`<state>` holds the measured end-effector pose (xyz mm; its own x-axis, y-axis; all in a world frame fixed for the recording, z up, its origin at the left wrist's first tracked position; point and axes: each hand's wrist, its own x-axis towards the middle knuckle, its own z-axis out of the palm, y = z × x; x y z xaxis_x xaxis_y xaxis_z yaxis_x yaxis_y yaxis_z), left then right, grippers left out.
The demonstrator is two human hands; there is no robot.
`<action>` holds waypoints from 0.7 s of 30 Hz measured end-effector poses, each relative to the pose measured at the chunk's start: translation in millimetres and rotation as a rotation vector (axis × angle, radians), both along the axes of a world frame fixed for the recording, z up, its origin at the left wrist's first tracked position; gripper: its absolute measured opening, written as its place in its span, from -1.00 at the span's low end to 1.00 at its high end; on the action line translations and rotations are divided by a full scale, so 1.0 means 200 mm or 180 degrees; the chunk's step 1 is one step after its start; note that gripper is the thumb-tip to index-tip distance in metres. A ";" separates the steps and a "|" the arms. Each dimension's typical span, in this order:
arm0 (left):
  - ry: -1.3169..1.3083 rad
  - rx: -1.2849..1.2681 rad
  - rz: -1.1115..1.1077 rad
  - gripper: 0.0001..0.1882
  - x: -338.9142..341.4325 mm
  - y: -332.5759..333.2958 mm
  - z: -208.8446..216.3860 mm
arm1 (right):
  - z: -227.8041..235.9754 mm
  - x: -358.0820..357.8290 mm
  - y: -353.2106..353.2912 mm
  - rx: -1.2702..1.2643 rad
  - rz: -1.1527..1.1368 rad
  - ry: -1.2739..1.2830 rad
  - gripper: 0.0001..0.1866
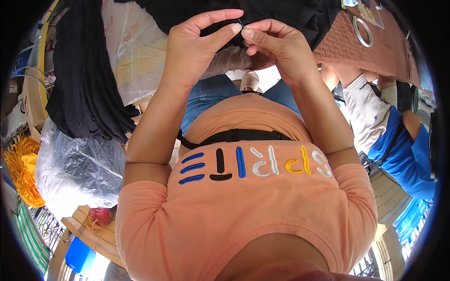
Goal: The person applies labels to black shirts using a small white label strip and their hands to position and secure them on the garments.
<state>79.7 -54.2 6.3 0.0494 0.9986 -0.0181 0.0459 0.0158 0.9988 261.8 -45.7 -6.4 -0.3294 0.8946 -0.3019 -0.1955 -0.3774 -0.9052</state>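
Observation:
Both my hands are raised over black cloth (281,11) at the top of the view, their fingertips meeting. My right hand (274,37) pinches a thin dark strand (240,21) between thumb and forefinger; whether it is a needle or thread I cannot tell. On my left hand (201,35) the forefinger stretches out above the strand, apart from the thumb. That thumb's tip touches the right fingertips beside the strand. The left hand's other fingers are mostly hidden. Part of the black cloth lies beyond and beneath the hands.
Clear plastic sheeting (140,61) covers the surface at left, where more black cloth (84,79) hangs down. Below it are a clear plastic bag (79,164) and orange-yellow cloth (23,168). A white ring-shaped roll (363,32) rests on brown patterned material at right. Another person's legs (370,107) are close by.

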 end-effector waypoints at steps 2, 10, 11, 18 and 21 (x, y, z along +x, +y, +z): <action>0.0030 0.0011 0.0001 -0.74 0.00 0.00 0.00 | 0.01 0.00 0.00 0.0110 -0.0031 -0.0265 -0.83; -0.0619 -0.0360 -0.0185 -0.66 -0.01 0.02 0.02 | 0.23 0.06 0.04 0.2385 -0.0058 -0.1536 -0.86; -0.0690 -0.0470 -0.0227 -0.65 -0.01 0.02 0.02 | 0.28 0.05 0.05 0.2339 0.0067 -0.1792 -0.82; -0.0141 0.0017 -0.0109 -0.67 0.04 0.03 0.06 | 0.24 0.08 0.14 0.3370 0.0245 -0.1870 -0.89; 0.0187 0.0130 -0.0087 -0.67 0.03 0.03 0.06 | 0.30 0.08 0.13 0.4044 0.0176 -0.2238 -0.87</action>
<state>86.6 -47.6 18.3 0.0766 0.9969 0.0191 0.1044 -0.0270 0.9942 277.4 -18.8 53.7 -0.4924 0.6675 0.5585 0.4086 0.7439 -0.5288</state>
